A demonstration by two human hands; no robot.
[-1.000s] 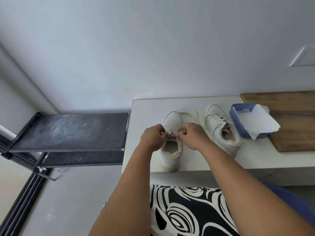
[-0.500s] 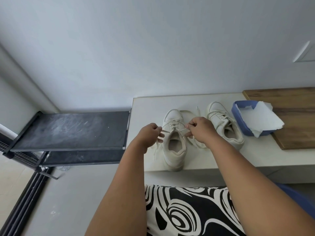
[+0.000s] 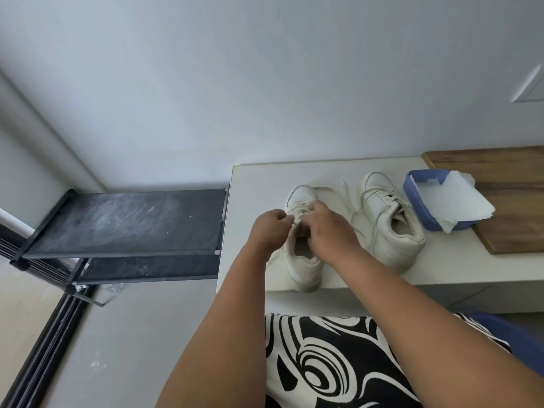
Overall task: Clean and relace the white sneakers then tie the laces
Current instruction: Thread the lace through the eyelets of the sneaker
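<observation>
Hands have drawn back together over the tongue of the near sneaker; half a second ago they were spread apart, each pulling a lace end outward. That pull looks like a tightening, so I judge this coming-together is the start of a knot or loop, with the lacing on this shoe largely done. The left hand sits with fingers curled in at the top eyelets and seems to pinch a lace end, though the lace itself is hidden there. The right hand is curled close beside it, knuckles touching the shoe's tongue area, gripping what I take to be the other end. Loose lace trails on the white surface toward the second sneaker, which stands just beside a blue tub holding paper
</observation>
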